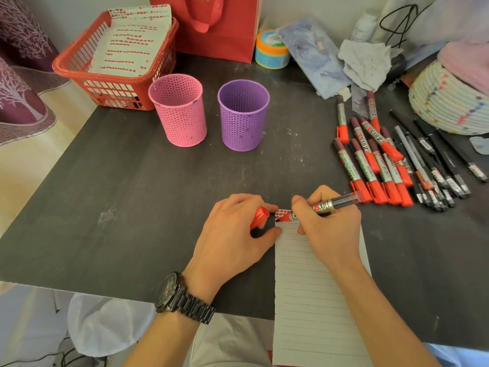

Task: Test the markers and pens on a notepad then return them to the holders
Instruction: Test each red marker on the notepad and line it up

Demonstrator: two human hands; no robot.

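Gripping an uncapped marker (324,206) in the right hand (330,231), with thumb and fingers curled round the silver barrel and the tip down on the top left corner of the notepad (312,300), among a patch of red marks (281,215). Pointing the barrel's clear rear end right, toward the spare markers. Just beside, holding the marker's red cap (260,217) in the curled fingers of the left hand (232,231), thumb tip touching the pad's left edge, black watch (182,300) on the wrist.

Counting outward:
- one lined notepad, lying lengthwise, near end hanging over the table's front edge
- two perforated holders upright side by side beyond the hands, one pink (180,115), one purple (243,117), not touching
- roughly nine capped red markers (363,165) heaped at the right, some crossed over others
- next to them a fan of black and grey pens (412,154), too overlapped to count surely

Underneath it all, a dark, scuffed table (132,194). Along its far edge:
- one red basket (79,72) holding sheets covered with red marks
- one red gift bag (232,30)
- one small tub (271,51)
- crumpled paper (365,62)
- a woven basket (444,99) at the far right

Patterned curtain (21,88) at the left, pale wall (66,14) behind.
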